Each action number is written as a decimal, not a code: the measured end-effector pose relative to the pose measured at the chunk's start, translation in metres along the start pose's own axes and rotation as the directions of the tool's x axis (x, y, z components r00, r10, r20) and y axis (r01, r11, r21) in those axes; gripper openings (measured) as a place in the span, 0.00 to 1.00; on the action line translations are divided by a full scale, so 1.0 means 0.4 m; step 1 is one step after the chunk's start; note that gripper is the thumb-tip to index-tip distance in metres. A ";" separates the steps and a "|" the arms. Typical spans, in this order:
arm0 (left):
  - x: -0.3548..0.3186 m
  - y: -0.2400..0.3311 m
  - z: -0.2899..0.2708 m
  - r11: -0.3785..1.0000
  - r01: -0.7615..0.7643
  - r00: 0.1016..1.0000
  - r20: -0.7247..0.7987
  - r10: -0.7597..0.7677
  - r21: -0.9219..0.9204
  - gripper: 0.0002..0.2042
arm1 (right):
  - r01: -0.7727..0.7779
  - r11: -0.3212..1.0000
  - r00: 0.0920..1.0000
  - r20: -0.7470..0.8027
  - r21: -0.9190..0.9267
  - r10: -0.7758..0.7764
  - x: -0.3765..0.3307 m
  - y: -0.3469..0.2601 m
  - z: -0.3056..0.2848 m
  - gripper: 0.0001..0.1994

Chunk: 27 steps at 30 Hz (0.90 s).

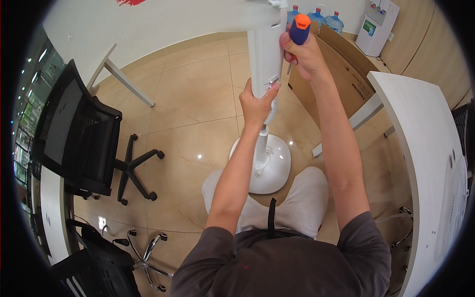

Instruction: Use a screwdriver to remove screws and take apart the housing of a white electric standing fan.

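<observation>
A white pedestal fan [265, 57] stands upright before me, its rounded base [277, 171] on the floor between my knees. My left hand [256, 105] is wrapped round the lower end of its white housing, thumb beside a small metal piece [273, 79]. Higher up on the right, my right hand [308, 55] grips a screwdriver [300, 30] with a dark blue handle and an orange end. Its thin shaft points downward beside the housing; the tip is hard to make out. At the fan's top a pale, blurred part [247, 19] reaches left.
A large cardboard box [329, 81] stands behind my right hand, with blue water bottles [334, 23] and a water dispenser [372, 30] beyond. The white table [420, 119] at right bears a fan grille [455, 198]. Black office chairs [81, 133] [101, 252] are at left.
</observation>
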<state>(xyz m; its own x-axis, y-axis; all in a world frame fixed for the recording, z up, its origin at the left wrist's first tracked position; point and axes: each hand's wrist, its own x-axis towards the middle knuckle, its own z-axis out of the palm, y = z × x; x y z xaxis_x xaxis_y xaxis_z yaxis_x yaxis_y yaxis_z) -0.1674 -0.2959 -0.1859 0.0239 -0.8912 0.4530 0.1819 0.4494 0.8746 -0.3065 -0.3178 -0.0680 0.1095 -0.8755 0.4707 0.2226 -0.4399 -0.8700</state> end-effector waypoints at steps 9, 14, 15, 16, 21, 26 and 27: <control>-0.044 -0.002 0.083 0.935 -0.199 0.871 -0.385 0.306 0.293 0.21 | -0.133 0.972 0.985 0.131 0.196 0.108 0.034 0.032 -0.020 0.17; -0.045 -0.022 0.059 0.959 -0.156 0.910 -0.342 0.232 0.236 0.21 | -0.046 0.991 0.999 -0.018 0.122 0.049 -0.012 0.026 0.013 0.18; -0.046 -0.021 0.053 0.959 -0.162 0.909 -0.342 0.237 0.234 0.21 | -0.019 0.997 0.996 -0.086 0.068 0.025 -0.030 0.020 0.022 0.18; -0.051 -0.012 0.050 0.972 -0.146 0.932 -0.303 0.198 0.185 0.22 | 0.002 1.000 0.987 -0.158 0.012 0.000 -0.041 0.015 0.025 0.18; -0.031 -0.018 -0.008 0.983 -0.088 0.984 -0.136 0.111 0.161 0.32 | 0.198 0.950 0.975 -0.151 0.239 -0.165 -0.115 -0.020 0.003 0.16; 0.023 -0.072 -0.092 0.987 -0.084 0.956 0.269 0.118 -0.136 0.40 | 0.201 0.970 0.965 -0.200 0.135 -0.172 -0.169 -0.059 -0.021 0.16; 0.018 -0.072 -0.098 0.994 -0.088 0.948 0.300 0.104 -0.066 0.39 | 0.211 0.968 0.961 -0.210 0.137 -0.180 -0.185 -0.057 -0.030 0.16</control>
<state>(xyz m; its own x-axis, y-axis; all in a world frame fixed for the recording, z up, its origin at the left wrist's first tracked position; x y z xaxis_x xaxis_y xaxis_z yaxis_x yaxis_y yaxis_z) -0.1340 -0.3177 -0.2147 -0.2535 -0.7801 0.5720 0.2437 0.5207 0.8182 -0.3311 -0.2455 -0.0847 -0.1384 -0.8040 0.5783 0.3709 -0.5835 -0.7224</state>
